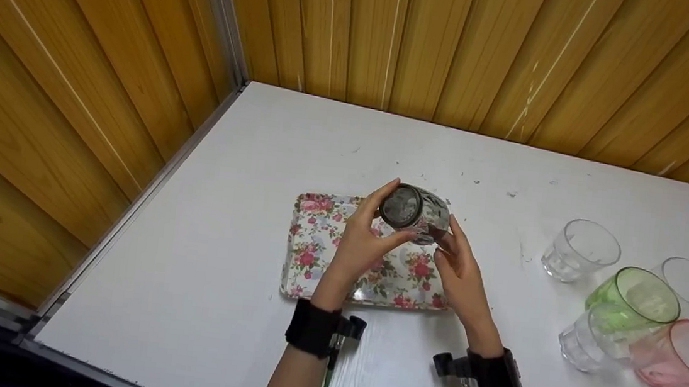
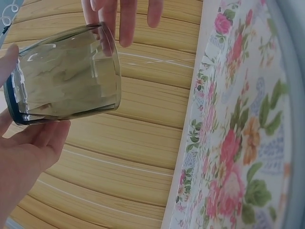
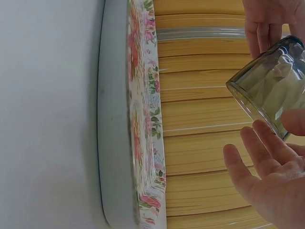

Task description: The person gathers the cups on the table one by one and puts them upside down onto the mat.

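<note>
A smoky grey drinking glass [image 1: 434, 210] is held tilted on its side above a floral tray [image 1: 314, 241]. Its thick dark base faces left and its mouth faces right. My left hand [image 1: 360, 240] grips the glass at the base end, thumb and fingers on opposite sides. Close to the mouth is my right hand [image 1: 461, 277], its fingers spread and mostly straight. In the right wrist view, fingertips [image 3: 261, 128] lie at the rim; whether they touch it I cannot tell. The left wrist view shows the glass [image 2: 66, 78] see-through, with no contents visible.
To the right on the white table [image 1: 187, 254] stand several more glasses: a clear one [image 1: 559, 261], a green one [image 1: 606, 298], a pink one [image 1: 651, 359] and other clear ones. Wood-patterned panels [image 1: 372, 38] border the table at the back and left.
</note>
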The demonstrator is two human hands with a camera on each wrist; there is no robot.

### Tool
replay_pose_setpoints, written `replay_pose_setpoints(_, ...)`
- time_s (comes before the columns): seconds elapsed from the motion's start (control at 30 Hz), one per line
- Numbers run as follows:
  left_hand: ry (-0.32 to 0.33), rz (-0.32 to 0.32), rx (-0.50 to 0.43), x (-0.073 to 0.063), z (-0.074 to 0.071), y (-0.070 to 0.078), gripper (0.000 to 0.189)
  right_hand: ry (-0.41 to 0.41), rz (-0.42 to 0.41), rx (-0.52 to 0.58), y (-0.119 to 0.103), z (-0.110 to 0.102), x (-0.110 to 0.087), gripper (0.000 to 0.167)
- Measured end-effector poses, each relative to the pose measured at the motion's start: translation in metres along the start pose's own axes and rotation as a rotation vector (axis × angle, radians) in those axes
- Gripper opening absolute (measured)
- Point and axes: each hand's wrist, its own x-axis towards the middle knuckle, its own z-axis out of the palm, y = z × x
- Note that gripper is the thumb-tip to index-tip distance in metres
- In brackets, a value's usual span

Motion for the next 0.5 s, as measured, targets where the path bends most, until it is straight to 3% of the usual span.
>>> replay_pose_setpoints(0.3,0.018,-0.023,-0.021,0.0010,0.0026,-0.0001,0.090,0.000,0.016,0.007,0.0024,0.0019,-0.0018,0.063)
replay_pose_setpoints(0.5,0.028,-0.029,0.000,0.0020,0.0036,0.0002,0.084,0.002,0.028,0.019,0.0034,0.0037,-0.0016,0.064)
